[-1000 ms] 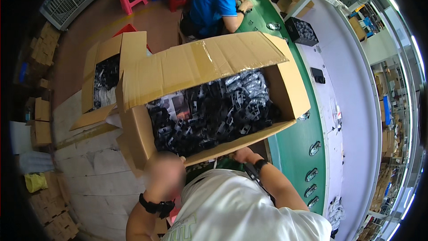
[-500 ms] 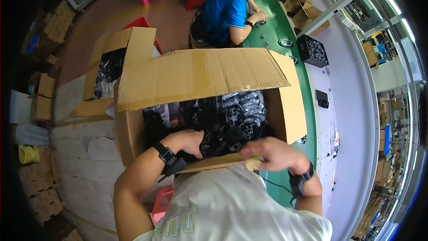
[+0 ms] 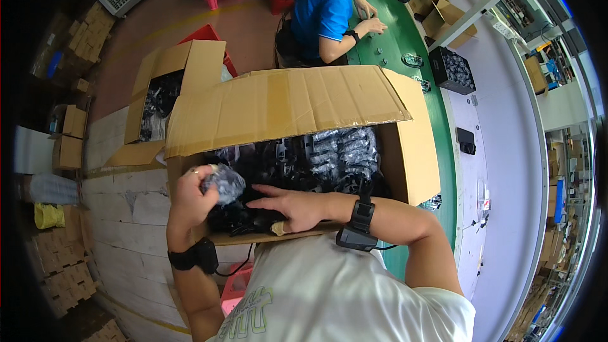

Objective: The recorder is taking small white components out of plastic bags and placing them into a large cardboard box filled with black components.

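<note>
A clear-wrapped packet [image 3: 228, 184] sits in the left hand [image 3: 192, 197], whose fingers close around it above the left end of the open carton [image 3: 278, 102]. The right hand [image 3: 297, 209] is apart from it, fingers spread over dark parts [image 3: 235, 222] along the carton's near side, apparently empty. As far as shows, this packet is picked up but not set down, and plenty remains in the carton, including silvery bags [image 3: 345, 152] in its far right part. The packet looks bunched and roundish; blur hides its long axis and which way it points.
</note>
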`<state>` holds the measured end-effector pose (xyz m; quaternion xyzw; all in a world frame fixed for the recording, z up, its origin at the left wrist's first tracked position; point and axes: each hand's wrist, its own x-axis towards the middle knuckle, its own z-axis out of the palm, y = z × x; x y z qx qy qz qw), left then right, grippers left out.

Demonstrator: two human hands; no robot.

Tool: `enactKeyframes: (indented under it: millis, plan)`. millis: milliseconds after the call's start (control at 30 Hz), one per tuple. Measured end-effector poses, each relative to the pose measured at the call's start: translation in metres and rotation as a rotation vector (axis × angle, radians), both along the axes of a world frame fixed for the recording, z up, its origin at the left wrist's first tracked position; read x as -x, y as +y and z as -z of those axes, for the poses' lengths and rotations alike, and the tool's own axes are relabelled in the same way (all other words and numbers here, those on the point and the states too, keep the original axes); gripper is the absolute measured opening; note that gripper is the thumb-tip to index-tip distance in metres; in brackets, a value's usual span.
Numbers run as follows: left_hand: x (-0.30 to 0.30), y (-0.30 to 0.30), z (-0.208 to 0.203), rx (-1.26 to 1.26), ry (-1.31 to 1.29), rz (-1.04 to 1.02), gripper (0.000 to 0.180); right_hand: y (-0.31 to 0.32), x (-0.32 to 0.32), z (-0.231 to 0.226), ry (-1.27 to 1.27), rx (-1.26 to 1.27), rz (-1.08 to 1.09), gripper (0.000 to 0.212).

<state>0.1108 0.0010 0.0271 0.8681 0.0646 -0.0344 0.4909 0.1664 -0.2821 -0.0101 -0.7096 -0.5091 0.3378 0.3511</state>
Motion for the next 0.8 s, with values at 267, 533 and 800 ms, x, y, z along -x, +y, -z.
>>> enactKeyframes:
  millis: [267, 533, 800]
  plan:
    - [-0.018, -0.079, 0.012, 0.299, -0.130, 0.072, 0.017, -0.042, -0.039, -0.026, 0.332, -0.328, 0.510, 0.036]
    - [-0.030, -0.107, 0.018, -0.033, -0.278, -0.007, 0.035, -0.045, -0.038, -0.005, 0.554, -0.373, 0.386, 0.020]
    - [-0.015, -0.116, 0.042, 0.575, -0.481, -0.268, 0.025, -0.036, -0.048, 0.000, 0.677, -0.222, 0.516, 0.014]
